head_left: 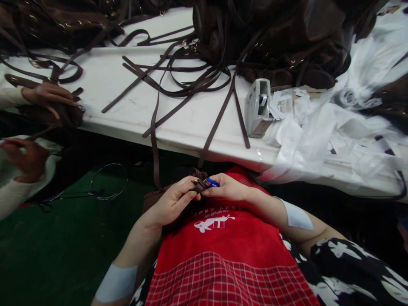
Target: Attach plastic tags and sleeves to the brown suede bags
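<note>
My left hand (178,199) is closed, thumb and fingers pinching a dark brown leather strap (199,185) close to my apron. In my right hand (228,188) is a small blue lighter (211,182), mostly covered by the fingers, its end almost against the strap. Both hands meet in front of my lap, below the table's edge. Behind and under them lies a dark brown leather bag (154,199), largely hidden by the hands. Long thin brown straps (154,144) run from the table down to it.
On the white table (127,102) lie dark leather bags (280,38) with tangled straps. A white tape-dispenser-like box (257,108) stands right of centre, beside crumpled white plastic (306,144) and paper scraps. At left, another person's hands (47,97) handle a brown leather piece.
</note>
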A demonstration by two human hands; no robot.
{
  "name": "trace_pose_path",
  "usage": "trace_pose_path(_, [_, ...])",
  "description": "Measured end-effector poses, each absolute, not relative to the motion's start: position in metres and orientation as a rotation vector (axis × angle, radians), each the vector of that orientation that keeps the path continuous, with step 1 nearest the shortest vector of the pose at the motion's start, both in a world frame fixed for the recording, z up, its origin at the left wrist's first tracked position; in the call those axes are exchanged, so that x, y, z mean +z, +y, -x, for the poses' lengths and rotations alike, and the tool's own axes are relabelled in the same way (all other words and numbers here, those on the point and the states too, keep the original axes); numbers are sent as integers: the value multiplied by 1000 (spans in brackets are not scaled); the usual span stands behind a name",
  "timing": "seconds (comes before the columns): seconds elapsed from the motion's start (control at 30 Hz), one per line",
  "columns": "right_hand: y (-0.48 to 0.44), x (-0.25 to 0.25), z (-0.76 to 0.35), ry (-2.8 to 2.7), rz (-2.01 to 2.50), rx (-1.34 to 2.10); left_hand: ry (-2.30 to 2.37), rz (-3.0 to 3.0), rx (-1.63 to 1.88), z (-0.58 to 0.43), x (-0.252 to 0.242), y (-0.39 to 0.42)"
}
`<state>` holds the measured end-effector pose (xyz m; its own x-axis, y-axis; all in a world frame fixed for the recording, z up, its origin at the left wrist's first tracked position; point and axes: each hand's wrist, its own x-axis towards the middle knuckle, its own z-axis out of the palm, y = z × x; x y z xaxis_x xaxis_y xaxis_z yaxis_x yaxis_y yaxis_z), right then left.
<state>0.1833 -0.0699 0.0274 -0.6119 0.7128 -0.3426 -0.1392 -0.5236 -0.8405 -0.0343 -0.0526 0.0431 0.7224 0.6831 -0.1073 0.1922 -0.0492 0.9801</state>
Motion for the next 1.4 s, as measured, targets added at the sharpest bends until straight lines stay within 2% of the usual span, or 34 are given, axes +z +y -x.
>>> trace_pose_path(0.1, [-74,44,-191,-1225,865,2227,735,-1237,535,38,35,-62])
trace_pose_path(0.17, [-74,52,-199,-1382,903,2157,749,-1014,587,39,30,-69])
trace_pose_path(0.33, [-75,50,-218,-1672,1312,1493,757,-942,510,34,32,-75])
trace_pose_path(0.4, [-77,45,-221,-1690,1336,1381,759,-1028,439,30,35,-74])
trace_pose_path(0.83, [-93,29,-220,-1428,1432,1662,759,-1155,329,7,34,-68])
trace_pose_path(1.13, [-98,26,-216,-1547,1521,1510,846,-1124,350,4,32,-74])
trace_pose_path(1.4, [-99,28,-211,-1546,1551,1533,816,-1189,322,2,35,-74])
